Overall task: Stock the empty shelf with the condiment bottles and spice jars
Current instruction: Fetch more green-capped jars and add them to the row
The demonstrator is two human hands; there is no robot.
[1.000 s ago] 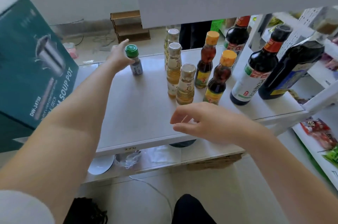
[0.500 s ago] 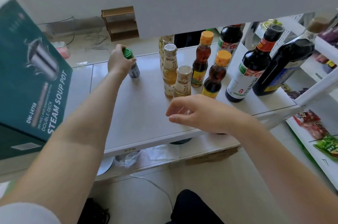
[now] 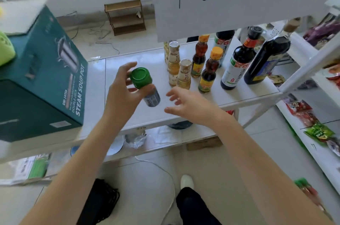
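Left hand (image 3: 119, 92) grips a spice jar (image 3: 145, 85) w/ a green lid, fingers (image 3: 127, 68) curled round the lid & neck. Jar is tilted, lid toward the person, held over the front-middle of the white shelf (image 3: 147, 59); looks clear of the surface. Right hand (image 3: 187, 105) hovers just beside the jar, fingers spread & relaxed, holding nothing. Further back & to the right on the same shelf stand the bottles: small gold-capped ones (image 3: 184, 74), two w/ orange caps (image 3: 208, 74), then tall dark ones (image 3: 237, 66), all upright, close together. Teal box (image 3: 46, 81) sits to the left, well apart from the bottles.
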